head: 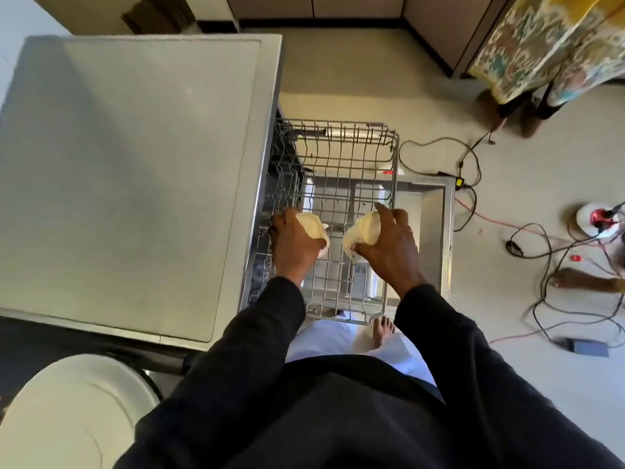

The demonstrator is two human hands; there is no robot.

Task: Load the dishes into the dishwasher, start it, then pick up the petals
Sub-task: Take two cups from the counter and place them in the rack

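Down at the middle of the frame, each hand holds a cream cup. The left hand (293,247) has its fingers curled over the left cup (311,228), gripping it from above and from the side. The right hand (389,243) wraps the right cup (362,231) the same way, with the thumb under its rim and the fingers spread across its far side. The two cups sit near each other, not touching, with a narrow gap between them. Whether either cup touches the wires below cannot be told.

Both cups are held over the wire rack (341,157), which is pulled out of the dishwasher and holds no other dish that shows. Under the rack, the steel inner face of the dishwasher door (431,214) lies open and flat. Black sleeves (270,333) run back from both wrists to the bottom edge.

To the left, the grey dishwasher top (135,164) fills the upper left of the frame. At the lower left lies a white plate (67,418), partly cut off by the edge. The person's bare foot (382,330) shows just below the rack.

On the right, black and red cables (541,248) sprawl across the pale floor, with a grey pedal (588,348) among them. A patterned cloth (558,45) hangs at the upper right, and another person's foot (575,279) sits at the right edge.
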